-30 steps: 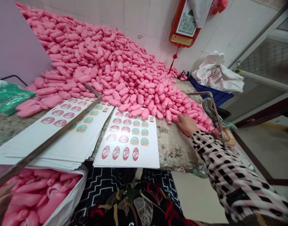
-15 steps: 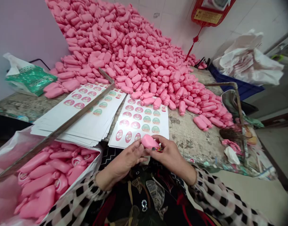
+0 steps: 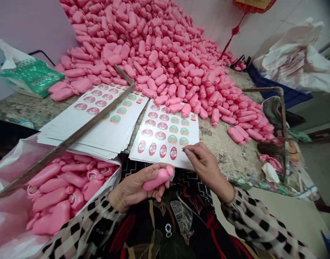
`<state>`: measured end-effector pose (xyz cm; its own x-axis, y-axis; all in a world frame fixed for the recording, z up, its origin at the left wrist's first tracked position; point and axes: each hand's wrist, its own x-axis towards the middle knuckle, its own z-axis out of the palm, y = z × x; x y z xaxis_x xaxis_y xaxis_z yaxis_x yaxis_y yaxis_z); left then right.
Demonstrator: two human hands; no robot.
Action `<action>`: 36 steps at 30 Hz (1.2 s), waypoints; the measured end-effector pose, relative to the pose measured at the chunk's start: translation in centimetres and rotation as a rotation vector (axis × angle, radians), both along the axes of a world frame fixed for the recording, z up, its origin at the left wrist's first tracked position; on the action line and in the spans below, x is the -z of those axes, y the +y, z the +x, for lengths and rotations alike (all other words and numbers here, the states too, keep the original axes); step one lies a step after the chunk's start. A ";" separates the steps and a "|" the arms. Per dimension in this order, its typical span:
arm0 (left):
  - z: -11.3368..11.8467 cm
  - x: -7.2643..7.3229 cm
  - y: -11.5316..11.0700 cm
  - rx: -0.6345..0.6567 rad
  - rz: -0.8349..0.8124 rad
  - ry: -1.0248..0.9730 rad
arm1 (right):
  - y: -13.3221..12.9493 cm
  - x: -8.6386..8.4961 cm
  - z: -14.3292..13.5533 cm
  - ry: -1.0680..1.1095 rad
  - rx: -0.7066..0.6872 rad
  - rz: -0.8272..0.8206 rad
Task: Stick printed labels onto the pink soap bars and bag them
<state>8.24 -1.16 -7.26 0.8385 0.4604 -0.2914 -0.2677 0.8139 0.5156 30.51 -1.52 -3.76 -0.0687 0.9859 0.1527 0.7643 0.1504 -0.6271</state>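
My left hand [image 3: 139, 185] is wrapped round a pink bottle-shaped piece [image 3: 157, 178], its narrow neck pointing right, above my lap. To the right, my right hand [image 3: 205, 163] is over the near right corner of a sticker sheet [image 3: 165, 126], thumb and forefinger pinched; a tiny dark thing shows at the fingertips, too small to name. The sheet has rows of pink and green labels, with oval pink ones along its near edge. Left of it lies a stack of similar sheets [image 3: 100, 122].
A big heap of pink pieces [image 3: 154, 50] covers the back of the worn table [image 3: 221, 151]. A metal bar [image 3: 81, 133] crosses the stack. An open bag [image 3: 16, 162] of labelled pieces is at lower left. A green-and-white packet [image 3: 32, 75] lies at left, a blue crate [image 3: 283, 95] at right.
The hands have parted. My left hand now holds the pink piece lower down, while my right hand has let go of it and moved right to the sheet's corner. The view has shifted.
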 end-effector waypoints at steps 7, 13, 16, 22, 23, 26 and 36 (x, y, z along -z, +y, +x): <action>0.3 -1.8 0.0 -0.061 0.232 0.316 | 0.7 3.0 -0.7 -0.292 0.150 -0.048; 0.8 -2.4 1.1 -0.192 1.193 1.004 | 1.2 2.8 -1.6 -0.487 0.193 -0.042; 1.4 -1.8 1.1 -0.037 1.645 1.118 | 1.2 2.7 -1.6 -0.541 0.174 -0.025; 2.4 -0.5 0.4 0.241 1.844 1.322 | 1.1 2.2 -1.3 -0.535 0.108 -0.038; 2.4 -0.4 0.3 0.254 1.849 1.333 | 1.1 2.1 -1.3 -0.533 0.095 -0.038; 2.5 -0.3 0.3 0.278 1.839 1.324 | 1.2 2.0 -1.1 -0.506 0.073 -0.039; 3.0 0.9 -0.4 0.249 1.775 1.355 | 1.4 2.2 -1.0 -0.393 0.097 -0.075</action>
<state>11.20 -1.53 -8.15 0.6267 0.7723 -0.1039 0.7660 -0.5859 0.2646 29.54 -0.12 -5.95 -0.0134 0.9980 0.0613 0.9561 0.0308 -0.2913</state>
